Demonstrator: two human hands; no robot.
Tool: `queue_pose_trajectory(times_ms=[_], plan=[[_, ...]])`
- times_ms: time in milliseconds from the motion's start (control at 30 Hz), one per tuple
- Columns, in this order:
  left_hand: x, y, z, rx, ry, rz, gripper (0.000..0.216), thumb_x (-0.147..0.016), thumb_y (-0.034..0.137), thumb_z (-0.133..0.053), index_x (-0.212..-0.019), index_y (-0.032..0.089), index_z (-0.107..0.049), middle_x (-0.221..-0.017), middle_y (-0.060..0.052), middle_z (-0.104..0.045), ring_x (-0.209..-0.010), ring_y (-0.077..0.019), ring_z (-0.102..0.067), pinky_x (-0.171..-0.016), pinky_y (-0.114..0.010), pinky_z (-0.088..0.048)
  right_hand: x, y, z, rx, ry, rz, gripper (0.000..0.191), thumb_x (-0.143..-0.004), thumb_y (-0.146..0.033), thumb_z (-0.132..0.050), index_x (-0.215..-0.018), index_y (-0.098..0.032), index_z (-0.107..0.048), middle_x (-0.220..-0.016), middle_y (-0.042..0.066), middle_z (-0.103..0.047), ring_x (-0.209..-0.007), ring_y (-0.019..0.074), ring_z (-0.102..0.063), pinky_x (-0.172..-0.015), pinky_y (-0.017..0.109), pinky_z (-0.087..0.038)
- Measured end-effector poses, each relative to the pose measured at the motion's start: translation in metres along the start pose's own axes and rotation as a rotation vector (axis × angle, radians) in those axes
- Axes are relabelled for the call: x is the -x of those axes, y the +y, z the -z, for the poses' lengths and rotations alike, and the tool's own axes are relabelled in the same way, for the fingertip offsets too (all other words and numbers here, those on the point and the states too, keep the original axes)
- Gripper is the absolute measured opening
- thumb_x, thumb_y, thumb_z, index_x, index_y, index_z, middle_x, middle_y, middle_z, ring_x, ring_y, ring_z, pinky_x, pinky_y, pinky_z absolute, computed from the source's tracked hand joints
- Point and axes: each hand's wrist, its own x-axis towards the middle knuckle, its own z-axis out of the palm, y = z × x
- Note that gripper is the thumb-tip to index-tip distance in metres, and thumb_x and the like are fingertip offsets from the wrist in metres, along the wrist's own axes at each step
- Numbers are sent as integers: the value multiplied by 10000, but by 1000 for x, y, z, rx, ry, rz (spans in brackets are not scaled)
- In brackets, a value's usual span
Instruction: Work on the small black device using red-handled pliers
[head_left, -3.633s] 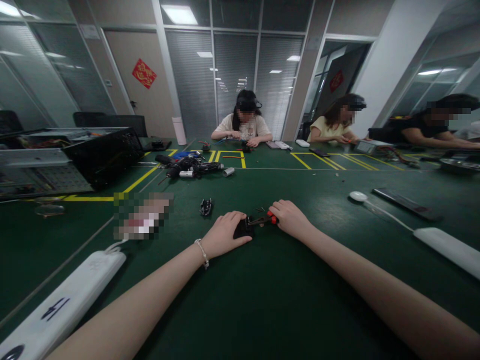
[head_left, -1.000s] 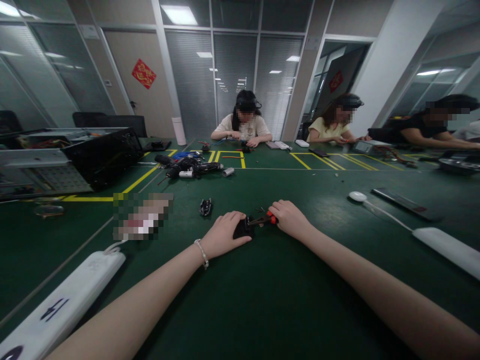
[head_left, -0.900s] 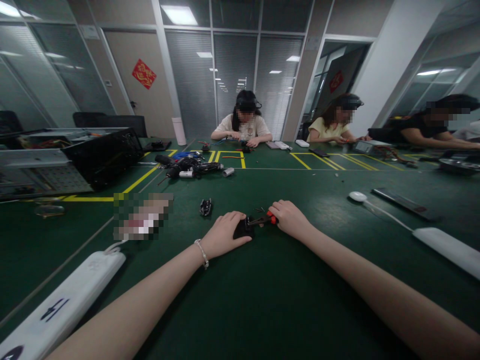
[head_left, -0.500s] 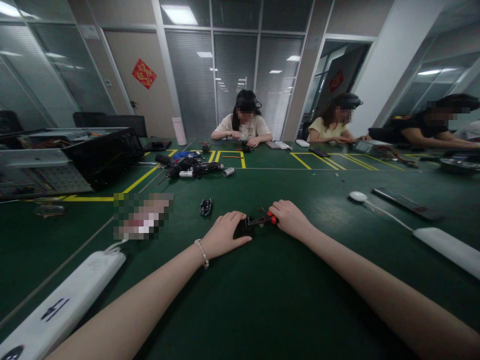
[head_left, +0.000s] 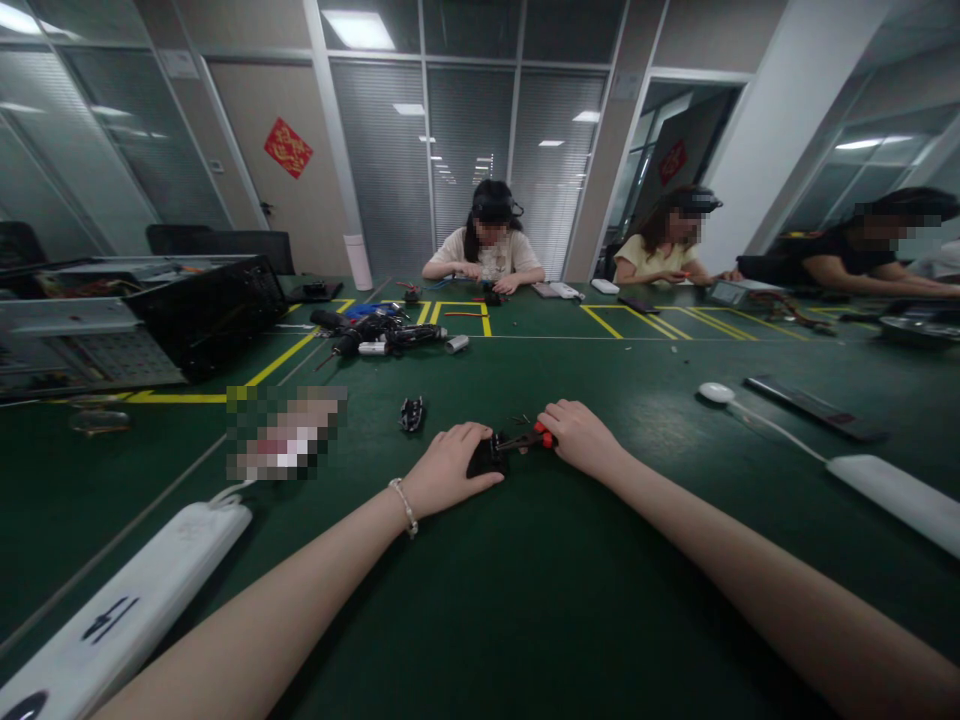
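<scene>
My left hand (head_left: 452, 463) is closed around a small black part (head_left: 487, 458) on the green table, thumb along its near side and fingers over its far side. From the right, my right hand (head_left: 581, 433) grips red-handled pliers (head_left: 523, 440). The jaws of the pliers meet the top right of the black part; whether they pinch anything is too small to tell. A few thin metal pieces (head_left: 520, 419) lie just beyond the pliers. Left of them, past my left hand, sits another black part (head_left: 412, 414) with metallic bits.
A black computer case (head_left: 202, 315) lies at the far left. Cables and a power drill (head_left: 360, 330) are heaped ahead. White power strips (head_left: 142, 590) flank my arms, and a white adapter (head_left: 716, 393) and dark phone-like slab (head_left: 810, 407) lie right. Several people sit across the table.
Both my hands, the pliers and the black part stay almost where they were. Across the table, the person in yellow has shifted their hands slightly.
</scene>
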Motion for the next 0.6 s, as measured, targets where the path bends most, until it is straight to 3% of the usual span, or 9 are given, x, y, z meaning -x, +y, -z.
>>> queue_pose_trajectory(times_ms=[600], plan=[[0, 1, 0, -5, 11, -5, 517, -755, 503, -527, -1164, 212, -402, -1174, -66, -480, -1053, -245, -467, -883, -397, -366, 0, 0, -2, 47, -6, -13, 202, -698, -56, -443, -838, -136, -565, -831, 77, -564, -749, 175, -467, -665, 280, -325]])
